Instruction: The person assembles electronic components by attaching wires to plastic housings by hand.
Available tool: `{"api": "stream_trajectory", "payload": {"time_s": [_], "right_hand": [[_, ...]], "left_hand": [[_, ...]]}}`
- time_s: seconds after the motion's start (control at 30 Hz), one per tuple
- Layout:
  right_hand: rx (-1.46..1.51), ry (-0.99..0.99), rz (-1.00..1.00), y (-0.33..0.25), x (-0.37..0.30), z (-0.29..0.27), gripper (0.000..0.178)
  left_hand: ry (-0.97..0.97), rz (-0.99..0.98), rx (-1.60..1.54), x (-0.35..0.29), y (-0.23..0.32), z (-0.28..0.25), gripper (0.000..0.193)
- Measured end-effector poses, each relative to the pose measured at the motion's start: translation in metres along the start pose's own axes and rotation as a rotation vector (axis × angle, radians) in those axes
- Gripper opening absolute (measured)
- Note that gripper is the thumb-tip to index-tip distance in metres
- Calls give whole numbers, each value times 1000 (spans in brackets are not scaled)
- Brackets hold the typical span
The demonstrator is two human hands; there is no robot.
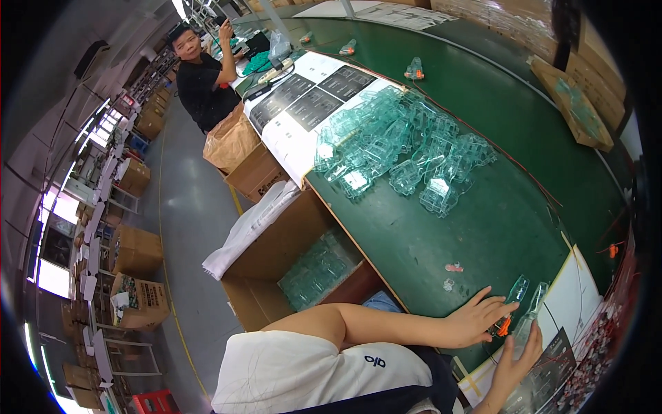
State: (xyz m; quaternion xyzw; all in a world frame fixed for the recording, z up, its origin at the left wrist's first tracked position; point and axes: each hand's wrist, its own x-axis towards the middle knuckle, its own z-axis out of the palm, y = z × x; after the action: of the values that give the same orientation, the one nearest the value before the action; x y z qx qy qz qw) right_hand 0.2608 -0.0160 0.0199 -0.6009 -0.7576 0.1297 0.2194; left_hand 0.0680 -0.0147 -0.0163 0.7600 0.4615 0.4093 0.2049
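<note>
At the table's near right, my left hand [477, 321] lies over a translucent green plastic shell [518, 288] with an orange part [505, 326] in it, its fingers bent against the shell. Just beside it, my right hand [522, 355] grips a clear plastic shell piece [538, 301] between thumb and fingers. The two pieces stand close side by side. A small pink part [454, 267] and a small clear part [448, 284] lie on the green tabletop beyond my left hand.
A large heap of translucent green shells [407, 145] covers the table's middle. Below its left edge stands an open cardboard box [255, 293] holding more shells. Red wires [586, 379] crowd the right edge. Farther off, a co-worker [203, 83] sits at the same table.
</note>
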Motion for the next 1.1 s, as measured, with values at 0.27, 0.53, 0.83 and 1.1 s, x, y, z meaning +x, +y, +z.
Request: {"api": "stream_trajectory", "payload": {"time_s": [0.27, 0.53, 0.83, 1.1], "right_hand": [[47, -6, -52, -50, 10, 11, 64], [30, 49, 11, -28, 20, 41, 65], [583, 124, 44, -100, 27, -17, 73], [680, 26, 51, -73, 33, -15, 48]], "left_hand": [[89, -43, -365, 1, -7, 5, 94], [99, -45, -531, 7, -2, -11, 92], [-173, -613, -1156, 11, 10, -50, 47], [-366, -500, -666, 31, 21, -75, 39]]}}
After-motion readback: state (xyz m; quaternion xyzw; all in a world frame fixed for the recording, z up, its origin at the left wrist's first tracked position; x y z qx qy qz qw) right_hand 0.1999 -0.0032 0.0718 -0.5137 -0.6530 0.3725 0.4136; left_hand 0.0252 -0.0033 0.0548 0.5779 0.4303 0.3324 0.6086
